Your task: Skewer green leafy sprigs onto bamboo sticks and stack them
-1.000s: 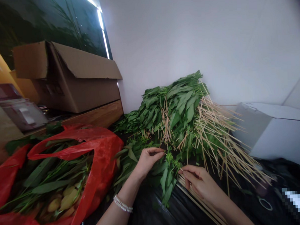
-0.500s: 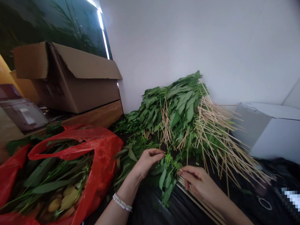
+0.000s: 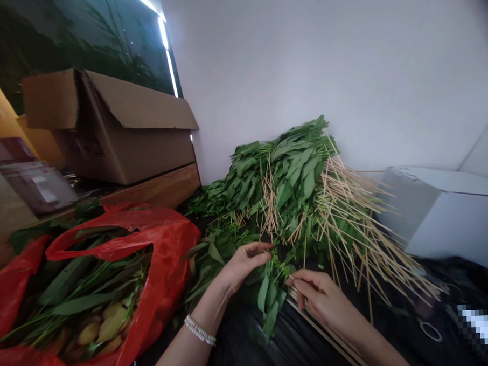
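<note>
In the head view, a small bunch of leafy green stems (image 3: 270, 300) hangs between my hands, its leaves drooping over black plastic sheeting. My left hand (image 3: 247, 265), with a pale beaded bracelet (image 3: 200, 330) on its wrist, pinches at the stem tops. On the other side of the bunch, my right hand (image 3: 319, 294) has thumb and forefinger closed around the end of a thin wooden skewer; most of this skewer is hidden among the stems. Several loose skewers (image 3: 321, 333) lie on the sheeting under my right hand.
Behind my hands rises a pile of skewered greens (image 3: 292, 170), its bare skewers (image 3: 363, 237) sticking out rightward. A red plastic bag (image 3: 172, 245) with leafy stems stands at left. A cardboard box (image 3: 145, 149) is behind it, a white box (image 3: 451, 222) at right.
My left fingers have shifted slightly right along the stem tops, and my right hand slightly left. The hanging bunch sits a little lower.
</note>
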`<state>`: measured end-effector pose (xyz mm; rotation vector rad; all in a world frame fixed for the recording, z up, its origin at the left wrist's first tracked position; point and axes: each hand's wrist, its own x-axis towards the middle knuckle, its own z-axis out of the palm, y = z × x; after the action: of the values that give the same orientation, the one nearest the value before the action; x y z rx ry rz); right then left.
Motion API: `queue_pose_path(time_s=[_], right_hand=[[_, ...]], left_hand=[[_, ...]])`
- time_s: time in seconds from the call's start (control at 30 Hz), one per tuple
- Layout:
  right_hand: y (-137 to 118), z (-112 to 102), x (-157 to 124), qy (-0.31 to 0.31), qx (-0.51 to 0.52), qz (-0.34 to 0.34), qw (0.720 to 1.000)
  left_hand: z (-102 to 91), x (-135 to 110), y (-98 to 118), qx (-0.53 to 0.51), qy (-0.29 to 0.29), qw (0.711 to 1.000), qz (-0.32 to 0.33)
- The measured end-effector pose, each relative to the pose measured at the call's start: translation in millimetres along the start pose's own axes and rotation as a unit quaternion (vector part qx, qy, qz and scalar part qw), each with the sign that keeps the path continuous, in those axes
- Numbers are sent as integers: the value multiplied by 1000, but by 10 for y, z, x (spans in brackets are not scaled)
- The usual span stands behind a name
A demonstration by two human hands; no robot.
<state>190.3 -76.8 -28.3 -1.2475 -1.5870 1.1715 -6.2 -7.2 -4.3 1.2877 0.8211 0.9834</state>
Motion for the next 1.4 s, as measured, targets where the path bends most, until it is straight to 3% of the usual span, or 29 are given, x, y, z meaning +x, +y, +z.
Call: queue_pose_path(time_s=[0.13,0.3,0.67,0.8,0.83,0.9,0.97,1.03,1.17,1.23,1.3,1.4], right_hand=[[47,22,6,-9,-18,-12,1000],[122,44,27,-8,-5,-19,1000],[142,59,40,-3,13,-11,1000],[44,16,-8,-71,48,36,996],[8,10,-30,-106,51,52,992],[-56,9,-70,-162,49,70,983],[-96,14,-92,-176,48,67,981],[-117,12,-88,-146,59,57,986],[-145,-29,-49,-65,74,41,994],[-156,-60,-39,-53,57,44,996],[-157,-93,-41,-44,31,46,997],[-139,-155,-53,-16,-19,38,999]], left_hand=[[4,-2,-16,30,-33,999,6],[12,32,-103,46,-18,998,27],[53,48,-213,60,7,998,6],[0,32,-97,41,-30,998,28],[-38,34,-51,17,-26,999,37],[-129,45,40,-44,44,998,26],[-201,47,106,-75,106,991,16],[-211,23,138,-70,83,994,24],[-55,-80,120,74,-102,991,46],[22,-107,87,115,-141,983,19],[47,-99,51,101,-123,987,13],[5,-52,11,7,-37,999,11]])
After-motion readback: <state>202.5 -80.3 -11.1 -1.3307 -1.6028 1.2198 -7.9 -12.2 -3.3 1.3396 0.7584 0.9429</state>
